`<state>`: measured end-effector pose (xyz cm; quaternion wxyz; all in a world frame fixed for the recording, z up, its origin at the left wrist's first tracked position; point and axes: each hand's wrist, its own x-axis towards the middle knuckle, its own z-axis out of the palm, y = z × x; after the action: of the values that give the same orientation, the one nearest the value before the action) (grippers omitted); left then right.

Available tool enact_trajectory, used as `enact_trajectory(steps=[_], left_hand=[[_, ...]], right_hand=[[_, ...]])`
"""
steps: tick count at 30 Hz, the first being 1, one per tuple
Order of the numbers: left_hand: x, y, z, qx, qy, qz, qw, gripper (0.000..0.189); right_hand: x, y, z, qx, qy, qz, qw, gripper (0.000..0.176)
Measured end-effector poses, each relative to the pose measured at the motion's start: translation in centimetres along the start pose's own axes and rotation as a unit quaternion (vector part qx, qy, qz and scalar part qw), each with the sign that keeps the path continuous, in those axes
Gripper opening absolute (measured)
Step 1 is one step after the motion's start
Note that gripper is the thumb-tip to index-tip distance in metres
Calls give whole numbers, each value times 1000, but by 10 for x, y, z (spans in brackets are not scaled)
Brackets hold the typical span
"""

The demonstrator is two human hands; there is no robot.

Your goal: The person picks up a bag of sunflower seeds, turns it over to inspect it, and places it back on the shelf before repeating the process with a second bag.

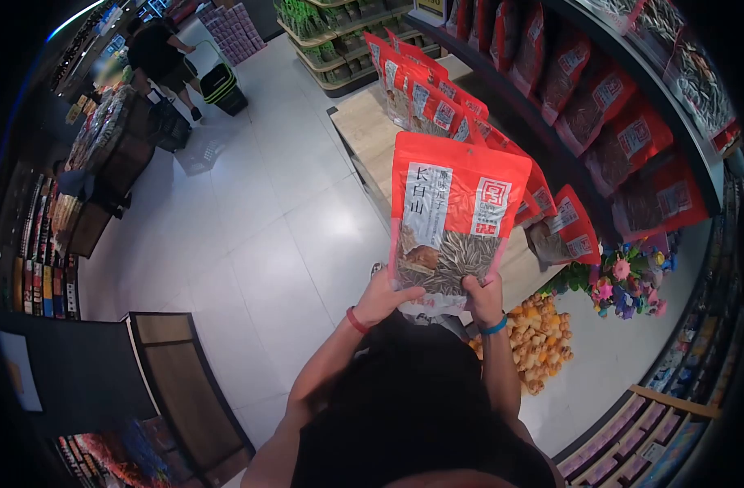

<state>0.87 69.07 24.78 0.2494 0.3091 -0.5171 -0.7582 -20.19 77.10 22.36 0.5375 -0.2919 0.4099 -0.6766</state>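
A red and clear bag of sunflower seeds (457, 220) is held upright in front of me, its printed face toward the camera. My left hand (382, 298) grips the lower left corner, thumb on the front, with a red band on the wrist. At the lower right corner my right hand (484, 298) pinches the bag the same way, a blue band on that wrist. The fingers behind the bag are hidden. Just beyond it, similar red bags (425, 93) stand in a row on a wooden display table (360, 134).
A shelf (543, 122) on the right carries more red bags. Below are colourful flowers (628, 276) and a pile of small orange-brown items (543, 342). A person (156, 57) with a green-handled basket (219, 81) is at the far left. A dark panelled stand (189, 390) is at lower left.
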Motion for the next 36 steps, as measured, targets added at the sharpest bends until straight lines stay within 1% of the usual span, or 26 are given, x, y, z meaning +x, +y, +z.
enact_trajectory(steps=[1,2,3,4,5,7,11,13,14,16,17,19,20,22,23,25,26,28,29,31,32,34,35,36], left_hand=[[5,-1,-3,1,-9,-7,1000,48],[10,-2,-3,-3,4,32,999,47],[13,-5,-2,-10,14,66,998,46],[17,-11,-11,14,6,44,999,47],[24,-8,-20,22,-15,5,1000,49],[34,-5,-18,-69,-41,21,997,50],[44,-14,-18,-56,-43,32,997,52],[47,-17,-17,-111,-51,22,992,55],[45,-18,-15,-110,-53,21,992,55],[38,-19,-11,-137,-71,-43,987,58],[36,-18,-9,-136,-72,-48,987,58],[33,-17,-6,-63,-92,-64,992,55],[33,-14,-6,-63,-94,-66,991,55],[30,-9,-8,4,-94,-62,994,46],[29,-11,-11,4,-93,-63,994,46],[27,-18,-16,72,-88,-63,991,39],[24,-18,-15,73,-88,-65,991,39],[19,-14,-12,173,-75,-37,981,37],[15,-13,-11,174,-75,-37,981,37],[12,-7,-9,127,-84,-117,981,42],[14,-10,-15,127,-81,-114,982,42],[13,-21,-33,148,-117,-66,980,50],[12,-14,-28,146,-114,-69,980,50],[16,1,-19,-27,-74,-57,995,53]], right_hand=[[3,-2,4,4,2,-19,1000,51],[8,-3,4,4,20,-19,1000,51],[12,-5,2,-18,3,-35,999,49],[12,-4,-1,-40,-12,-50,998,48],[5,-5,-6,-41,33,-54,997,48],[16,-8,-6,-56,-19,-16,998,46],[21,-14,-7,-62,0,-2,998,46],[19,-11,-5,-65,52,9,997,47],[18,-10,-6,-64,54,8,996,47],[13,-7,-7,-59,82,-24,995,48],[11,-5,-9,-57,87,-23,994,48],[10,-4,-15,-36,51,-53,997,50],[9,-4,-14,-36,53,-53,997,50],[7,-3,-12,2,48,-62,997,52],[4,-6,-12,3,48,-61,997,52],[-3,-13,-12,-30,35,-3,999,53],[-4,-10,-15,-28,36,-3,999,53],[-5,-2,-20,-47,18,-36,998,51],[-8,1,-19,-46,18,-37,998,51],[-13,5,-18,-52,42,-31,997,49],[-13,3,-19,-52,39,-32,997,49],[-20,1,-17,-42,28,-41,998,48],[-23,0,-19,-41,27,-37,998,48],[-25,-2,-21,-26,13,-27,999,47]])
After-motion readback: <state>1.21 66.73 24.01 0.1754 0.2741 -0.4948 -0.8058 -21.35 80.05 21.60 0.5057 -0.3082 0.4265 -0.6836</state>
